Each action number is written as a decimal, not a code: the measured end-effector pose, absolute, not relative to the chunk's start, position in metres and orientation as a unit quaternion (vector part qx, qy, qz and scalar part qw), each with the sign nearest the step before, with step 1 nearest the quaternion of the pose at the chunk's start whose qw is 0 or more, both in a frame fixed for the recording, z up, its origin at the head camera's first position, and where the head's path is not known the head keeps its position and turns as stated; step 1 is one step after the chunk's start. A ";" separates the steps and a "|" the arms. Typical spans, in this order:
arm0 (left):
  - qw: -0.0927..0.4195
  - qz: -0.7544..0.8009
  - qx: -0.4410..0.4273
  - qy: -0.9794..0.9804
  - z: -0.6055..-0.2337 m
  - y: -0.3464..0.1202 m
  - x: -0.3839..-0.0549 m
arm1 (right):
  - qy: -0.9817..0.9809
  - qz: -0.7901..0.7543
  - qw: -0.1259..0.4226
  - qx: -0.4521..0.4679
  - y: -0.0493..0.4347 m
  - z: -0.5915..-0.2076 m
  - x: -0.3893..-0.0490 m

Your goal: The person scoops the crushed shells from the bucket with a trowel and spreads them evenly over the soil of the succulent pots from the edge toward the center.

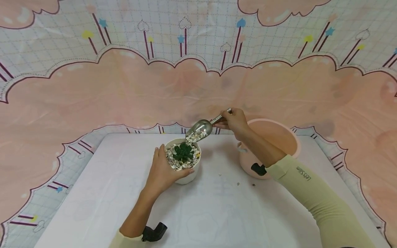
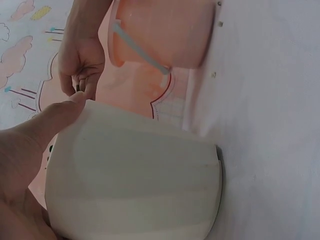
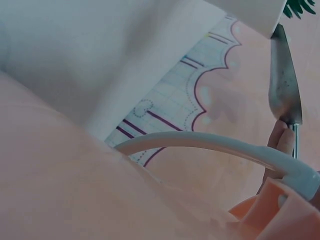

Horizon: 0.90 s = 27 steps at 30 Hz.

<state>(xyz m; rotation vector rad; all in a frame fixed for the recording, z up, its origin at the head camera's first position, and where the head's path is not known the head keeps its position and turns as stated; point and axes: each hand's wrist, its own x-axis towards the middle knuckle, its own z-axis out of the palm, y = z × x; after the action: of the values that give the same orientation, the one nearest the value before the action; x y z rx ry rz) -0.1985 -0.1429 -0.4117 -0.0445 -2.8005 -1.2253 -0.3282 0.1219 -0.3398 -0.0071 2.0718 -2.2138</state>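
A white flower pot (image 1: 185, 179) stands on the table, holding a dark green succulent (image 1: 183, 152) ringed by pale pebbles (image 1: 177, 166). My left hand (image 1: 164, 172) grips the pot from its left side, thumb along the front rim and fingers round the back. In the left wrist view the pot's wall (image 2: 135, 170) fills the middle. My right hand (image 1: 234, 121) holds a metal scoop (image 1: 203, 126) by its handle. The scoop tilts down to the left, its lip at the pot's back right rim, with pebbles lying in its bowl. In the right wrist view the scoop (image 3: 286, 82) shows from below.
A pink bucket (image 1: 251, 165) with a pale handle (image 3: 200, 140) stands right of the pot, under my right forearm. A few loose pebbles (image 1: 238, 184) lie on the white table (image 1: 198, 213) before it. A patterned cloth (image 1: 155, 89) hangs behind.
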 end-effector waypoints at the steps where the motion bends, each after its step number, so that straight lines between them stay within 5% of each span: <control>1: 0.042 -0.403 -0.019 -0.914 -0.412 -0.144 -0.199 | 0.682 -0.729 0.054 -0.003 0.122 -0.340 -0.328; 27: 0.016 -0.415 -0.062 -0.908 -0.412 -0.157 -0.205 | 0.663 -0.746 0.064 -0.017 0.119 -0.341 -0.327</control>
<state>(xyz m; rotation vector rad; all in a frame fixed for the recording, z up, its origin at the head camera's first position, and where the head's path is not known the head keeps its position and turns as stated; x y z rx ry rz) -0.2051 -0.1570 -0.4121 -0.1917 -2.8230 -1.2904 -0.3271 0.1188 -0.3415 -0.0517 2.0024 -2.2519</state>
